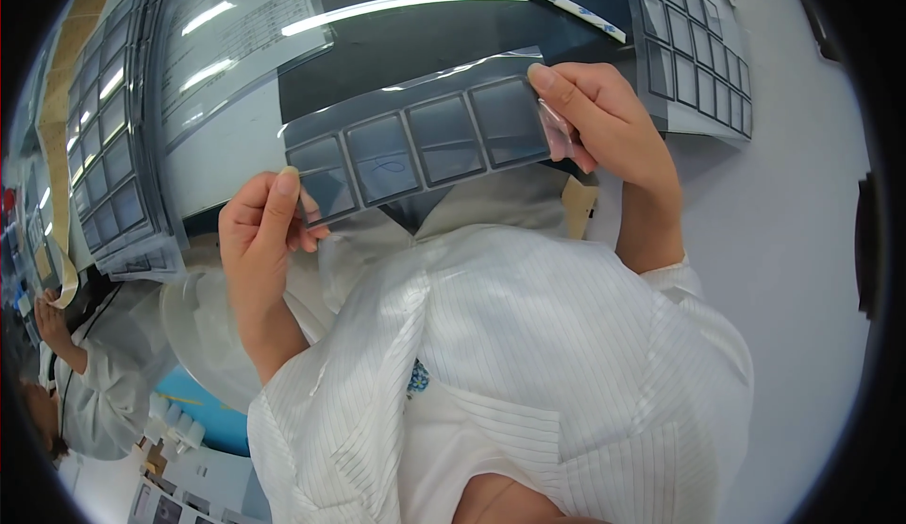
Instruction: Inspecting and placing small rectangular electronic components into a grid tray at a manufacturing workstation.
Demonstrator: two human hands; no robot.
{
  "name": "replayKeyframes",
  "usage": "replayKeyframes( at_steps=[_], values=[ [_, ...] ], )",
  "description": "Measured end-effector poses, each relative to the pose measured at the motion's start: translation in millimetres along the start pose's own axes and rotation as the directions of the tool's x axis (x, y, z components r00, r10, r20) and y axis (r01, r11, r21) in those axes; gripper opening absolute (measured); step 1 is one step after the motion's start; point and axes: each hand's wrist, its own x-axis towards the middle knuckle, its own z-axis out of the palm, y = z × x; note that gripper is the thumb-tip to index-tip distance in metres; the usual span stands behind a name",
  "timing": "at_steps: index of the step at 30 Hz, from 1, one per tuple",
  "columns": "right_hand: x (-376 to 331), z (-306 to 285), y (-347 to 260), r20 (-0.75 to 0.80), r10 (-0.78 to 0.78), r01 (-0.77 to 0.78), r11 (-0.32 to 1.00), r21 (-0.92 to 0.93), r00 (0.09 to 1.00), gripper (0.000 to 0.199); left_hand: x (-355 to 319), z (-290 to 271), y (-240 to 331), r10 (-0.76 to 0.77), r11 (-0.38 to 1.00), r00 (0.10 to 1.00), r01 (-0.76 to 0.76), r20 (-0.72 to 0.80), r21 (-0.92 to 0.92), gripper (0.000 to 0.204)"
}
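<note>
Between my two hands I hold up a clear plastic film strip with a row of several dark-framed rectangular panels on it. My left hand pinches its lower left end, thumb on top and fingers beneath. At the upper right end, my right hand grips it between thumb and fingers. The strip tilts, its right end higher in the picture. One panel carries a faint curved mark. Behind the strip lies the dark mat on the table, partly covered by it.
Stacked sheets of dark-framed panels lie at the left, and another such sheet at the right. A printed sheet under clear film is at the far left. A thin white strip rests on the mat. Another person's hand shows at far left.
</note>
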Motion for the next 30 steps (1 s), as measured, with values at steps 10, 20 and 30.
replayKeyframes(
  at_steps=[10,20,30],
  values=[
    [2.3,-3.7,0.7,0.001,-0.014,0.014,1.000,-0.009,1.000,0.049,3.8,2.1,-0.3,0.026,1.000,1.000,-0.026,0.002,-0.003,0.031],
    [-0.3,2.3,-16.6,-0.020,0.100,-0.098,0.992,0.082,0.995,0.026,6.3,4.1,-2.0,0.013,0.998,1.000,-0.011,-0.021,0.065,0.025],
    [7.2,-11.7,-85.0,-0.048,-0.270,0.256,0.947,-0.195,0.962,0.014,11.2,3.4,28.0,0.133,0.991,0.989,-0.134,0.067,0.009,0.019]
  ],
)
